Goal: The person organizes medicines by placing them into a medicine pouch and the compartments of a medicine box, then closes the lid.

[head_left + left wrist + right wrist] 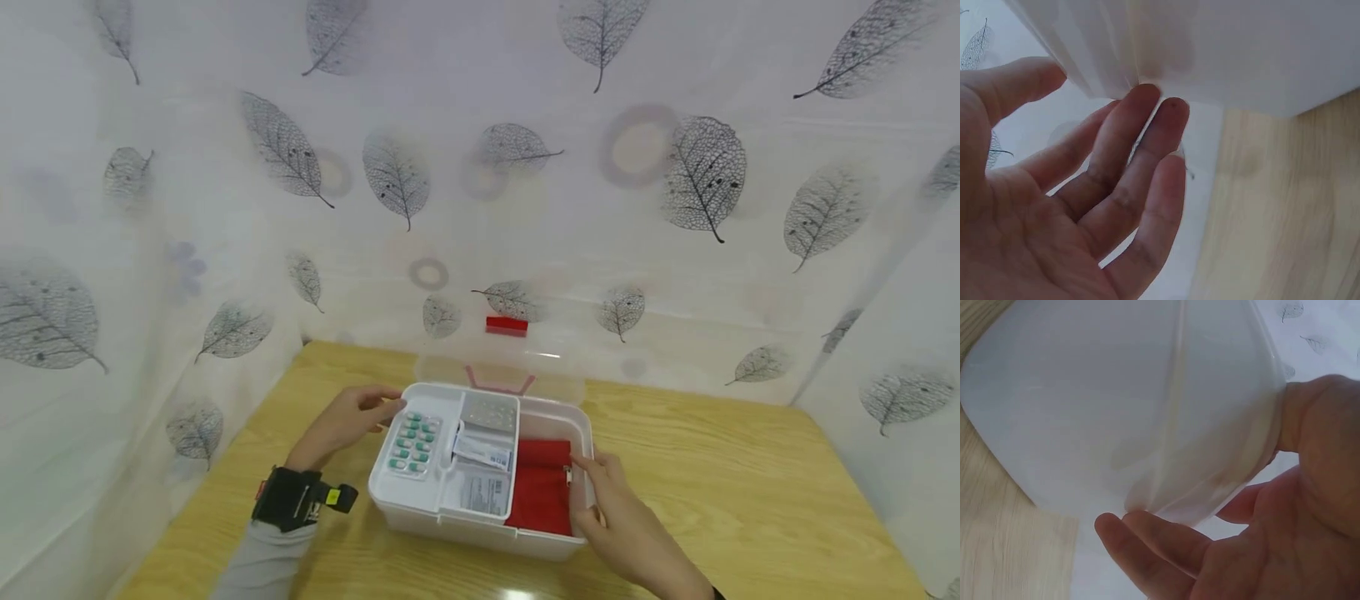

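Observation:
A white plastic medicine box [480,533] stands on the table in the head view. Its lift-in tray [442,492] covers the left part and carries a blister pack of green-and-white capsules [409,450], a silver blister pack [489,412], a white packet [482,452] and a printed foil pack [483,493]. A red zippered pouch [542,492] lies below, on the right. My left hand [348,425] touches the back left corner, its fingertips [1172,112] against the outer wall. My right hand [622,517] grips the right rim, with loose fingers [1147,550] by the wall outside.
The box's clear lid [555,371] stands open at the back, with a red latch [507,326] on it. A leaf-patterned curtain [480,208] encloses the wooden table [712,467] at the back and sides. A black band [288,497] wraps my left wrist.

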Available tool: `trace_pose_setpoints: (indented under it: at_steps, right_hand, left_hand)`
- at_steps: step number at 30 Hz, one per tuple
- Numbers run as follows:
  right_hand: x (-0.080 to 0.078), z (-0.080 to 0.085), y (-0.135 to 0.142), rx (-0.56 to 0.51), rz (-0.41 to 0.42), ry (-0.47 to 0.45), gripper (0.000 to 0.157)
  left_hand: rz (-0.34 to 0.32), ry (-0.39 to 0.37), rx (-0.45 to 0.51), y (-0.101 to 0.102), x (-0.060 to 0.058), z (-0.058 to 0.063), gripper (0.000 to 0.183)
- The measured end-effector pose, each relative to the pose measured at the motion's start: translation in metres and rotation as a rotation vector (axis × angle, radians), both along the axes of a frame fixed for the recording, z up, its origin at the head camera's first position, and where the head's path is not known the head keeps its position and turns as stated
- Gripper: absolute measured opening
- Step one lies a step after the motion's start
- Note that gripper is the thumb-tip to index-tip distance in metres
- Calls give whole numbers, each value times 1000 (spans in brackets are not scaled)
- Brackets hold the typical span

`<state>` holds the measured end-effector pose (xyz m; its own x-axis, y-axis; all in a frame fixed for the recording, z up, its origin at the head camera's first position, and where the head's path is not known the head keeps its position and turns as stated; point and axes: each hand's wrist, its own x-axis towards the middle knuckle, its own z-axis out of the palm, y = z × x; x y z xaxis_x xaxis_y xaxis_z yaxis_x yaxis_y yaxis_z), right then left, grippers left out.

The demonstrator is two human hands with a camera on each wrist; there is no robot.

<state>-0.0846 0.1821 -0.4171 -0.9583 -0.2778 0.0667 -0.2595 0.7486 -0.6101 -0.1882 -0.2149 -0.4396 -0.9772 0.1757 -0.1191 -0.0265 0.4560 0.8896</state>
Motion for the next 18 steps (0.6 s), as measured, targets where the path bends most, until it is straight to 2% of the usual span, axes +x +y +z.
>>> trace_pose_setpoints:
  at_steps: [4,9,15,18]
  right_hand:
    - [2,5,15,33,-5,-71,57]
    - [1,13,34,75,27,-134,64]
    - [-5,18,54,108,48,-215,75]
    - [-10,15,60,60,43,-143,73]
  left_hand:
    - [-87,-73,119,11,-9,-10,56]
    - [-175,-130,252,25,-19,-22,63]
    - [-188,-234,442,48,-28,-26,62]
    - [-180,-319,543,56,-34,-26,63]
